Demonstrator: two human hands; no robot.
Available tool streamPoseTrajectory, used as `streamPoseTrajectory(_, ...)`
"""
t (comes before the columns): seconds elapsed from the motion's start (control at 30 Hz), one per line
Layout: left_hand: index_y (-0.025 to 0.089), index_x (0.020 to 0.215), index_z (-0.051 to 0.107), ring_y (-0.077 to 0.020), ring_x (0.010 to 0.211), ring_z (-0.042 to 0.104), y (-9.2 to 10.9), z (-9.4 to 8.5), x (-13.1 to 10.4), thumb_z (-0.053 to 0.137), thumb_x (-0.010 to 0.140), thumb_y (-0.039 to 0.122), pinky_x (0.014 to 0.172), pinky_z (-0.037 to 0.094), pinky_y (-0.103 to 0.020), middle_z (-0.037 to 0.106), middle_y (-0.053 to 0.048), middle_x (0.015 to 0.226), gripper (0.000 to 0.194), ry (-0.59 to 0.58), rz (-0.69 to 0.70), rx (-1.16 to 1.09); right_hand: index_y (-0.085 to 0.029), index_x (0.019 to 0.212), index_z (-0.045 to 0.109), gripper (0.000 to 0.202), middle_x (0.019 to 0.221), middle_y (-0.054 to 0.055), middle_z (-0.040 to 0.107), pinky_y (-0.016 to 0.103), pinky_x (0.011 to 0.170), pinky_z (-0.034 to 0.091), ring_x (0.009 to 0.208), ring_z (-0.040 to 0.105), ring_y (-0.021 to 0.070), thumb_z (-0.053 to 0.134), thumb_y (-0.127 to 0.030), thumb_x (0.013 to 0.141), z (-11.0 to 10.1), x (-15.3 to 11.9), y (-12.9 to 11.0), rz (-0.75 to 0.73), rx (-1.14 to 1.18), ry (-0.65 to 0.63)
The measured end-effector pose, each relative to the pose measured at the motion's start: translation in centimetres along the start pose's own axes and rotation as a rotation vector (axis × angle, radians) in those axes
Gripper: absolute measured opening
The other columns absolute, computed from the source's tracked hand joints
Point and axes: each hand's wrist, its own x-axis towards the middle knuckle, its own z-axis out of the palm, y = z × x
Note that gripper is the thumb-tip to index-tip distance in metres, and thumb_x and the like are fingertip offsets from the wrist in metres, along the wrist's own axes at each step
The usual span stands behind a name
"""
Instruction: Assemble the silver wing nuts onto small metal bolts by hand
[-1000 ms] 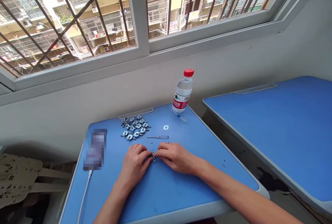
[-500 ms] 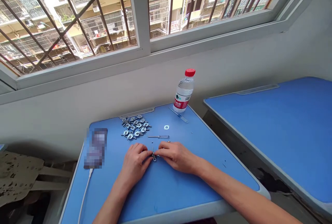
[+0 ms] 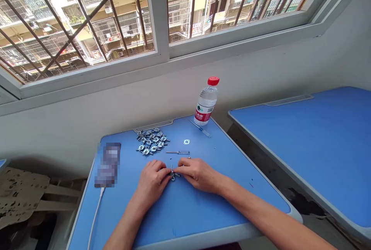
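Between my fingertips, low over the blue desk, is a small metal fitting with an upright pin and a ring-shaped end. My left hand pinches it from the left. From the other side, my right hand has thumb and index finger closed on it. The fingers cover part of the fitting. Just beyond my hands lies a small screwdriver with a clear handle. A flat metal plate with a round hole rests farther back. At the back left is a pile of similar metal fittings.
A water bottle with a red cap stands at the back right corner, beside a second screwdriver. On the left lies a blurred phone with a white cable. Another blue desk is to the right, across a gap.
Both hands stay almost in place around the metal fitting, with its pin and side part showing slightly differently. The whole view has shifted a little.
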Motion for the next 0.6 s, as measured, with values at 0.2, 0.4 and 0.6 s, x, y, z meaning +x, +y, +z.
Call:
streamPoseTrajectory(0.2, 0.021, 0.096, 0.069, -0.0191, 0.078, 0.06, -0.15, -0.14, -0.03, 0.065, 0.086, 0.026, 0.067, 0.049, -0.033, 0.067, -0.004, 0.088, 0.011, -0.005, -0.072, -0.044, -0.019, 0.104, 0.068, 0.03, 0.086, 0.006, 0.065, 0.024, 0.064, 0.046, 0.069, 0.059, 0.0138, 0.04, -0.014, 0.096, 0.07, -0.01, -0.05, -0.007, 0.042, 0.049)
streamPoseTrajectory(0.4, 0.021, 0.098, 0.069, -0.0205, 0.083, 0.062, 0.06, -0.39, -0.03, 0.073, 0.079, 0.02, 0.071, 0.051, -0.034, 0.067, -0.004, 0.092, 0.02, -0.052, -0.126, -0.106, -0.021, 0.102, 0.069, 0.03, 0.088, 0.006, 0.066, 0.024, 0.061, 0.045, 0.067, 0.059, 0.0132, 0.042, -0.012, 0.093, -0.01, -0.08, -0.07, -0.036, 0.021, 0.04)
streamPoseTrajectory(0.6, 0.022, 0.097, 0.069, -0.0202, 0.083, 0.062, 0.02, -0.33, -0.03, 0.069, 0.082, 0.022, 0.072, 0.051, -0.034, 0.068, -0.004, 0.092, 0.015, -0.049, -0.126, -0.107, -0.02, 0.102, 0.067, 0.027, 0.088, 0.007, 0.066, 0.025, 0.063, 0.047, 0.07, 0.062, 0.0146, 0.042, -0.013, 0.095, 0.04, 0.02, -0.24, -0.023, 0.075, 0.061)
